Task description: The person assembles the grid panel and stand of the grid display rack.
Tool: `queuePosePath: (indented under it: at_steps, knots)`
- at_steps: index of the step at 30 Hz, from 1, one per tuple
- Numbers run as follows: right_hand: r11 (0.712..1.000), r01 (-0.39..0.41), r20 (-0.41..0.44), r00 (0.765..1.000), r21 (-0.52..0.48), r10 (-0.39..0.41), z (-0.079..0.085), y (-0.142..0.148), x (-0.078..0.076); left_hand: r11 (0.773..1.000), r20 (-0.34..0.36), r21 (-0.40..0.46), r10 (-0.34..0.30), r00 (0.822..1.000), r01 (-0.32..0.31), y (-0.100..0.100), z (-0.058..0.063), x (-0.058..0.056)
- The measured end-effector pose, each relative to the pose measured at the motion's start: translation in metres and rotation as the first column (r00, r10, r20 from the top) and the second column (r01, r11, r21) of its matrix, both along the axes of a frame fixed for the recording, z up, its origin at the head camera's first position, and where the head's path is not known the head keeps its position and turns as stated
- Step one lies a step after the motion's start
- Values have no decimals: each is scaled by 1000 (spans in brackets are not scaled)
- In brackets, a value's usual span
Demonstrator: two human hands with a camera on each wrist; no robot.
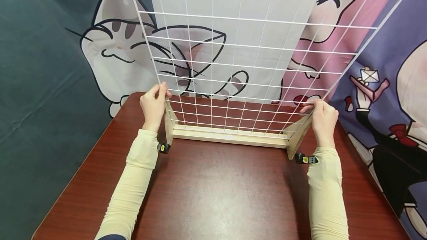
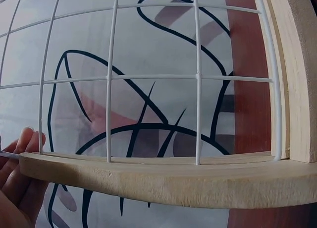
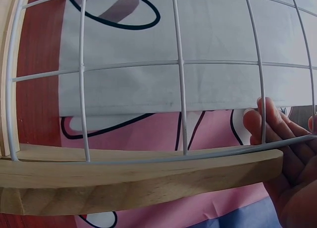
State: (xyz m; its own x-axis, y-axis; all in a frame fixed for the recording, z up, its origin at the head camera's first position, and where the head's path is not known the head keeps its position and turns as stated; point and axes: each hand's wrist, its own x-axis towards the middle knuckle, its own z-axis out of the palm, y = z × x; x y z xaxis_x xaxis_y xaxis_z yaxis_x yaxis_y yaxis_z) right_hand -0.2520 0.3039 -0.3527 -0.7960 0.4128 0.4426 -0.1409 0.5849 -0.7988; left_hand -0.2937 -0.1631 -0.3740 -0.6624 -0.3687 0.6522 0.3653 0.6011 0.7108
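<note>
A white wire grid panel [image 1: 235, 44] stands upright, leaning slightly, in a pale wooden stand. The stand has a long crossbar [image 1: 230, 139] along the bottom, a left side piece [image 1: 169, 123] and a right side piece [image 1: 298, 138]. My left hand [image 1: 153, 106] pinches the grid's left edge wire just above the left side piece. On the opposite edge, my right hand [image 1: 323, 119] grips the wire at the top of the right side piece. Both wrist views show the grid's edge running along the wood, with left fingers [image 2: 25, 143] and right fingers [image 3: 277, 124] reaching behind the wires.
The stand rests on a reddish-brown table [image 1: 213, 188]. Behind it hangs a cloth printed with a cartoon cat [image 1: 116, 55], and a purple and pink printed cloth [image 1: 373, 103] hangs at the right. Small black wrist cameras sit close to both side pieces.
</note>
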Motion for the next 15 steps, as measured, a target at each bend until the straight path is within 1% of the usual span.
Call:
queuePosePath:
  at_steps: [6, 10, 15]
  knots:
    - [999, 9, -18, 1000, 39, -8, -2, -1, 0, 1000, -5, 1, -2, 1000, 2, 0, 0, 1]
    - [1000, 6, -27, 1000, 31, -5, -2, -1, 0, 1000, -11, 9, -9, 1000, 9, 0, -1, -1]
    - [1000, 13, 0, 1000, 15, -13, -1, -2, 1, 1000, -17, 11, -14, 1000, 14, 0, -2, -2]
